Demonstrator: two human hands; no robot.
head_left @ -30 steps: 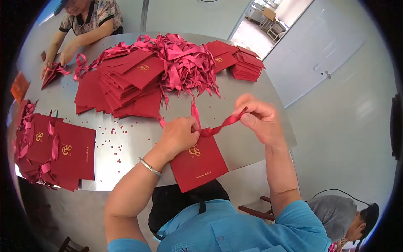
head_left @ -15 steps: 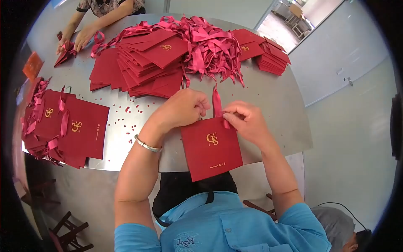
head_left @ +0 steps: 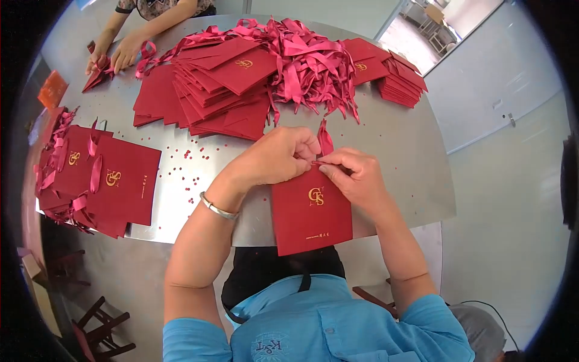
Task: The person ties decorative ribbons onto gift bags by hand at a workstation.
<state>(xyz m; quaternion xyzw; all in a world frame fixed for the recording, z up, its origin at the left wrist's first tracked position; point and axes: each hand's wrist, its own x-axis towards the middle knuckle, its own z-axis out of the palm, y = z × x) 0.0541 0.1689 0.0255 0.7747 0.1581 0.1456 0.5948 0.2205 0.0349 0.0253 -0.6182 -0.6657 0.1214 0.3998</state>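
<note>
A flat red paper gift bag [head_left: 312, 220] with a gold logo lies in front of me, its lower end reaching past the table's front edge. At its top edge my left hand [head_left: 283, 155] and my right hand [head_left: 357, 180] pinch close together on a pink-red ribbon [head_left: 325, 140]. Part of this ribbon stands up above the bag, between the two hands. The fingertips cover the spot where ribbon and bag meet. A silver bangle sits on my left wrist.
Behind my hands lie a heap of ribbons [head_left: 313, 66] and a pile of red bags [head_left: 220, 90]. A smaller bag stack [head_left: 401, 84] is at the right, and ribboned bags [head_left: 120, 184] lie at the left. Tiny red dots are scattered about. Across the table, another person's hands [head_left: 123, 54] handle a red item.
My left hand has moved right to the bag's top edge, beside my right fingertips, and now pinches there. The bag has straightened slightly, and the ribbon has shifted.
</note>
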